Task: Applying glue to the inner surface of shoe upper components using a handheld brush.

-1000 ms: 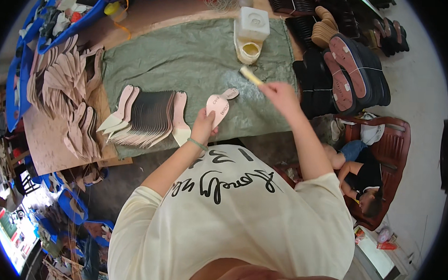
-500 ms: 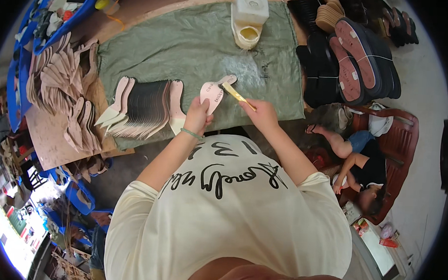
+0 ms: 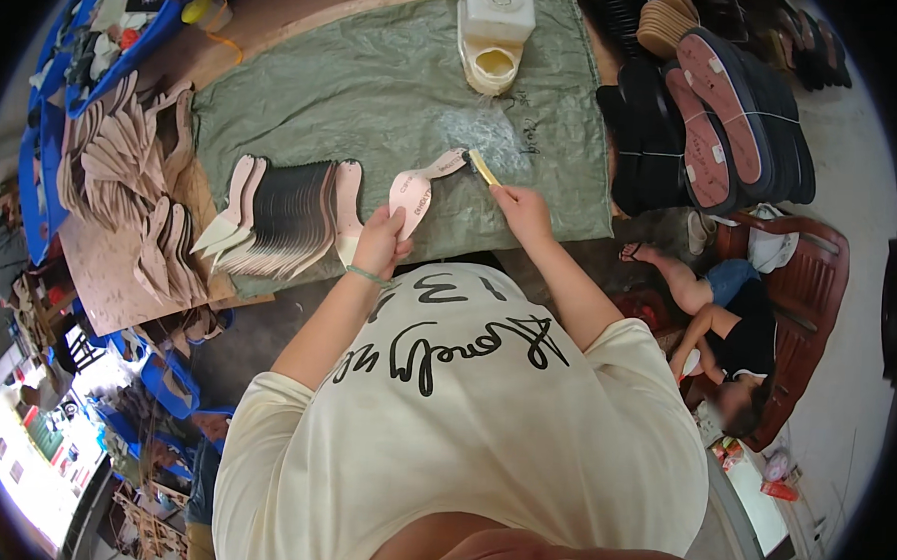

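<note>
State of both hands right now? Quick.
Left hand: closed, holding a pink insole-shaped piece by its wide end.
Right hand: closed, holding a yellow-handled brush, its head at the piece's narrow end.

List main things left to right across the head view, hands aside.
Loose pile of pale pink flat pieces, fanned row of dark pieces with pale ends, pale pink spoon-shaped piece, yellow-handled brush, stacked pink-and-black shoe soles.

We hold a flat, pale pink insole piece (image 3: 411, 197) with dark marks, slanting above the green cloth (image 3: 316, 99), narrow end upper right; our yellow-handled brush (image 3: 483, 168) tilts, bristles at that end.
</note>
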Available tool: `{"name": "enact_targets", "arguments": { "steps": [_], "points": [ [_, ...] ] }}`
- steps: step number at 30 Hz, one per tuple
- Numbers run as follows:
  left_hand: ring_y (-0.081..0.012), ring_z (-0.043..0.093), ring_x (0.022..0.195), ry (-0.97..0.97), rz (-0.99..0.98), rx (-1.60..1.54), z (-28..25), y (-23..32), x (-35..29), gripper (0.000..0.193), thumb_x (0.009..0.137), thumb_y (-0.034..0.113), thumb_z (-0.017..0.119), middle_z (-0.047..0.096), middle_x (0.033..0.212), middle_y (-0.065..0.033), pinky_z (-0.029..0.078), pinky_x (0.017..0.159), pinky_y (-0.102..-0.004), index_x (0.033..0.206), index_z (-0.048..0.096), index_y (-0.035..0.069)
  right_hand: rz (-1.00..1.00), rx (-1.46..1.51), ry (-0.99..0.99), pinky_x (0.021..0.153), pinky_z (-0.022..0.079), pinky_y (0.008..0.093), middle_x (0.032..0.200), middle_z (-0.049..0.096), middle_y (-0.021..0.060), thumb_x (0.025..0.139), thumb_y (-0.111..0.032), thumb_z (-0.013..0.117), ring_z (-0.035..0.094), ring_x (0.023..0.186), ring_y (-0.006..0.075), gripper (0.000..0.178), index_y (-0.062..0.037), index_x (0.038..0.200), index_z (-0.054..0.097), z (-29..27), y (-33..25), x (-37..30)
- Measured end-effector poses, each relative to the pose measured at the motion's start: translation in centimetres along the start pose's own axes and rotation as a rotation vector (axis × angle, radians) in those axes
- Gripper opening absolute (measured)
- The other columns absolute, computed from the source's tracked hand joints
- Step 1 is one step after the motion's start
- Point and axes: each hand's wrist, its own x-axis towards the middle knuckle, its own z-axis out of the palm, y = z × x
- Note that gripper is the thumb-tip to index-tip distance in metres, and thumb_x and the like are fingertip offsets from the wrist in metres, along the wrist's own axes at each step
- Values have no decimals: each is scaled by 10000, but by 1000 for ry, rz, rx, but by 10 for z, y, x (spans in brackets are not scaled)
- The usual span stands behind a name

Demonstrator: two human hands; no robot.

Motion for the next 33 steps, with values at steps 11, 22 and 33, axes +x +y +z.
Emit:
{"name": "enact_targets", "arguments": {
  "steps": [11,22,33],
  "points": [
    [-84,446,529,35,402,772,-38,-21,17,248,959,237,526,531,705,-6,359,476,-242,1106,529,37,-125,-341,-219,579,456,414,672,623,176,846,-398,624,610,627,346,363,-46,813,705,-16,-35,50],
    [-393,602,700,170,587,1109,-26,-15,-2,253,900,228,579,592,714,-225,462,634,-416,942,565,-21,-382,-390,-261,566,458,459,675,632,133,849,-442,596,604,624,346,361,-101,790,699,-20,-97,-37],
    [-388,628,908,232,601,1012,-17,-23,-7,393,859,235,639,635,979,-261,491,773,-422,1091,554,-71,-113,-491,-28,658,494,453,770,668,161,855,-441,588,641,730,354,384,-81,840,723,-90,-119,55]
  ]
}}
